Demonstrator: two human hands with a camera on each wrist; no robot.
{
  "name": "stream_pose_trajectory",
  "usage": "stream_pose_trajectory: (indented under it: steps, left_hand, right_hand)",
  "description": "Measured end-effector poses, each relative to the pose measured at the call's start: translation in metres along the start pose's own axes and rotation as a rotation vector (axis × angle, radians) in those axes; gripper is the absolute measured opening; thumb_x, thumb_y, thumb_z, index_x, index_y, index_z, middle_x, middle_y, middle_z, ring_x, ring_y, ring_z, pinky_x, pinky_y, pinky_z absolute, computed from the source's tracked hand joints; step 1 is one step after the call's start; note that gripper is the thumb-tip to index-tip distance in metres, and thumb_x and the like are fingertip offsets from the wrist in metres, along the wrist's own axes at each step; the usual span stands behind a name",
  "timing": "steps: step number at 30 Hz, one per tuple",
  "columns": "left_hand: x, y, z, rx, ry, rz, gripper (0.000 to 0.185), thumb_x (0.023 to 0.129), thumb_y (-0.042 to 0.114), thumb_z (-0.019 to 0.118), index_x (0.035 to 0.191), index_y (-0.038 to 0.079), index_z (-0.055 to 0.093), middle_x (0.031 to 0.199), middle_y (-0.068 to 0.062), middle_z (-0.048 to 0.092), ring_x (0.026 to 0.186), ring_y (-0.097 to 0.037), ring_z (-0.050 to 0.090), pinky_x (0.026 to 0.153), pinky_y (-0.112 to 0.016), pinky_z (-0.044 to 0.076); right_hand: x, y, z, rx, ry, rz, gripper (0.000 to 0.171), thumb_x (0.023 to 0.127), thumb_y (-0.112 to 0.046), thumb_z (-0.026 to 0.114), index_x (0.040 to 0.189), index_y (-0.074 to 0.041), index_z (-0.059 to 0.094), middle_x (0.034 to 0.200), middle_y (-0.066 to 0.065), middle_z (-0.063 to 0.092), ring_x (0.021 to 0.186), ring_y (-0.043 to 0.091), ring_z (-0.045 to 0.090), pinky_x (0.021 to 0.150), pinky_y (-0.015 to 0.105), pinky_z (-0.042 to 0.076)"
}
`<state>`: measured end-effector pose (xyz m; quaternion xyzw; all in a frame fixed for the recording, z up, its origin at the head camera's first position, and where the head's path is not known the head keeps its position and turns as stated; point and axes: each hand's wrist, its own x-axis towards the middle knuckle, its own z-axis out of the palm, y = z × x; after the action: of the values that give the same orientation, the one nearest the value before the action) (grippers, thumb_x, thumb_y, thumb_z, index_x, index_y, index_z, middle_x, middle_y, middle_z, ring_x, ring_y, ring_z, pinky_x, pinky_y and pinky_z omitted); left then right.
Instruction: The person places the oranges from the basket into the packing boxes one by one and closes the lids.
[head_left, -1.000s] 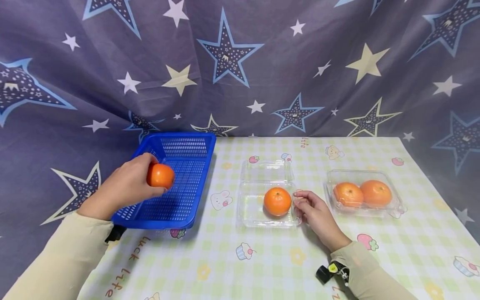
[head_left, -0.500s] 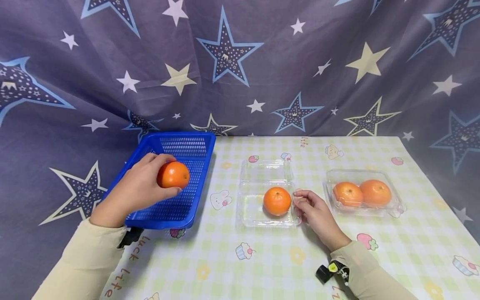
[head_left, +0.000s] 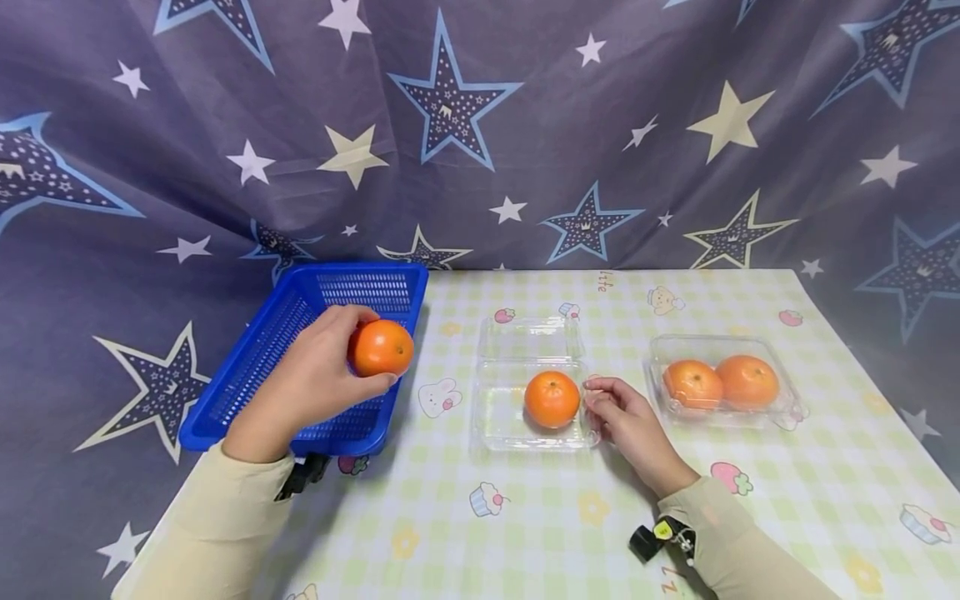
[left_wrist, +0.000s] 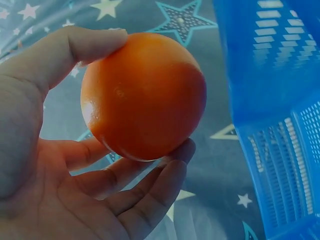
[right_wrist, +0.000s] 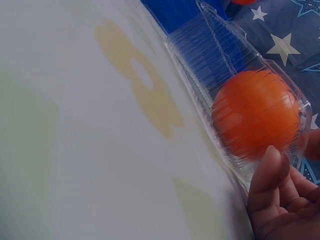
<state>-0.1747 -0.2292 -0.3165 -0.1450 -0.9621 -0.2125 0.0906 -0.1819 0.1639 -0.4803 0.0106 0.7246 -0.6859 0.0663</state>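
My left hand (head_left: pixel 330 367) grips an orange (head_left: pixel 381 347) above the right side of a blue basket (head_left: pixel 247 367); in the left wrist view the orange (left_wrist: pixel 145 95) sits between thumb and fingers of that hand (left_wrist: pixel 75 165), the basket (left_wrist: pixel 280 125) at the right. A clear open clamshell box (head_left: pixel 502 417) holds one orange (head_left: pixel 552 399). My right hand (head_left: pixel 618 412) holds the box's right rim with curled fingers. The right wrist view shows that orange (right_wrist: pixel 255 120) through the clear box wall (right_wrist: pixel 200 75), with my right hand's fingers (right_wrist: pixel 272 185) at the rim.
A second clear box (head_left: pixel 780 412) with two oranges (head_left: pixel 720 382) stands at the right on the checked tablecloth (head_left: pixel 525 517). A starry curtain (head_left: pixel 480 125) hangs behind the table and past its left edge.
My left hand has carried its orange rightward over the basket toward the open box. The right hand and the boxes have stayed put.
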Motion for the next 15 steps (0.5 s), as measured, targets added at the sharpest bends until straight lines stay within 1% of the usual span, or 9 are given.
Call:
stream_pose_trajectory:
  steps: [8, 15]
  left_hand:
    - [0.001, 0.017, 0.012, -0.041, 0.001, 0.005, 0.071, 0.075, 0.030, 0.091, 0.132, 0.010, 0.054, 0.123, -0.010, 0.059, 0.104, -0.030, 0.059, 0.090, -0.053, 0.056]
    - [0.003, 0.031, 0.025, -0.073, 0.022, 0.051, 0.076, 0.074, 0.034, 0.091, 0.138, 0.012, 0.055, 0.124, -0.010, 0.057, 0.105, -0.030, 0.061, 0.092, -0.053, 0.057]
  right_hand:
    - [0.001, 0.002, 0.000, 0.009, -0.004, 0.005, 0.031, 0.104, -0.015, 0.058, 0.131, 0.000, 0.055, 0.086, 0.005, 0.058, 0.072, 0.013, 0.055, 0.061, 0.024, 0.048]
    - [0.002, 0.002, 0.000, 0.008, -0.009, -0.001, 0.031, 0.104, -0.015, 0.058, 0.131, 0.001, 0.055, 0.086, 0.004, 0.058, 0.072, 0.012, 0.055, 0.061, 0.024, 0.048]
